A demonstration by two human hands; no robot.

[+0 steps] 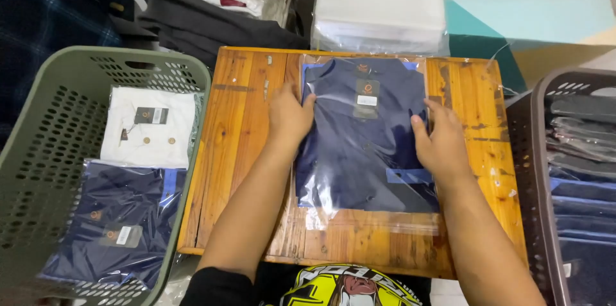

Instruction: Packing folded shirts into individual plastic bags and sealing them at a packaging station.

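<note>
- The left hand (289, 113) lies flat, fingers spread, on the left edge of a folded navy shirt (362, 152) in a glossy clear plastic bag.
- The right hand (439, 142) presses its right edge, gripping nothing.
- The shirt lies in the middle of a worn wooden plank desk (237, 152).
- A green perforated basket (45, 171) at the left holds a white shirt (151, 126) and a bagged navy one (119, 222).
- A brown basket (529, 171) stands at the right.

a garment packing workroom: baskets (38, 171) of bagged shirts (109, 222), stacked plastic sleeves (378, 4).
</note>
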